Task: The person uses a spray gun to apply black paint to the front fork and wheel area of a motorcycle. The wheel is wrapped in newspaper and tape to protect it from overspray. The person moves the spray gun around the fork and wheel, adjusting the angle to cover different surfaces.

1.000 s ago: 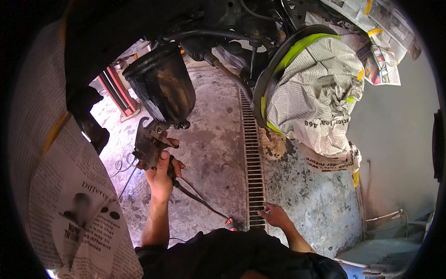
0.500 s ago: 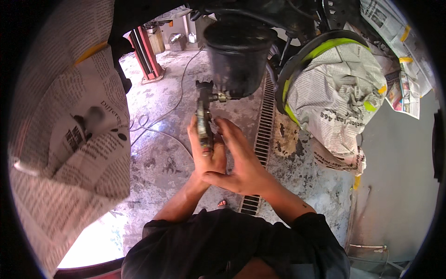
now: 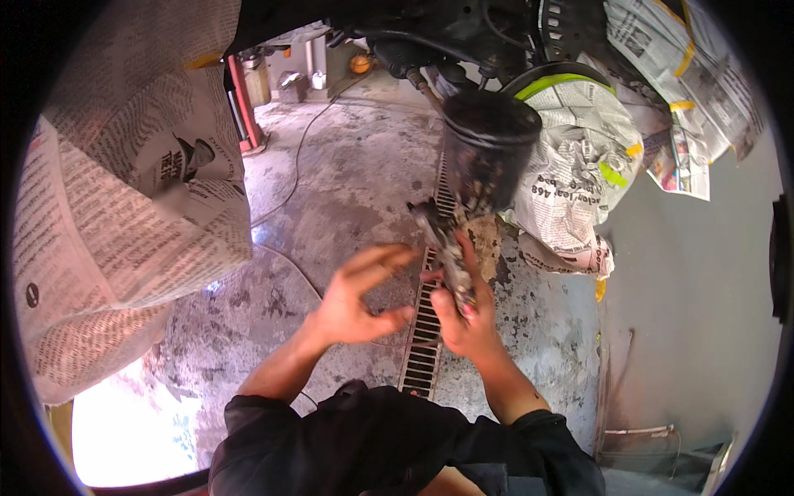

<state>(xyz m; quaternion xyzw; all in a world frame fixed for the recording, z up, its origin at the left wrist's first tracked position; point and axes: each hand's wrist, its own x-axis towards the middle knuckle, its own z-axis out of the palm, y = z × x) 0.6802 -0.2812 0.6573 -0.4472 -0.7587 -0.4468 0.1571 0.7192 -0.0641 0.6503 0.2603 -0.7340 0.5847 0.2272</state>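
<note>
A worn spray gun (image 3: 447, 256) with a dark, stained paint cup (image 3: 492, 161) points away from me in front of my body. My right hand (image 3: 471, 326) is wrapped round the gun's body, and the cup hangs beyond my fingers. To the left of the gun, my left hand (image 3: 351, 302) holds nothing, its fingers spread and a little blurred, apart from the gun.
Newspaper masking (image 3: 141, 248) hangs close on my left. At the right is a newspaper-wrapped round part (image 3: 571, 157) with a yellow-green rim. Dark vehicle underparts (image 3: 413, 25) run overhead. A hose (image 3: 298, 165) and a drain grate (image 3: 420, 355) cross the floor.
Both hands were together round the spray gun. My left hand has come off it to the left, while the right hand holds the gun and has moved it right and nearer.
</note>
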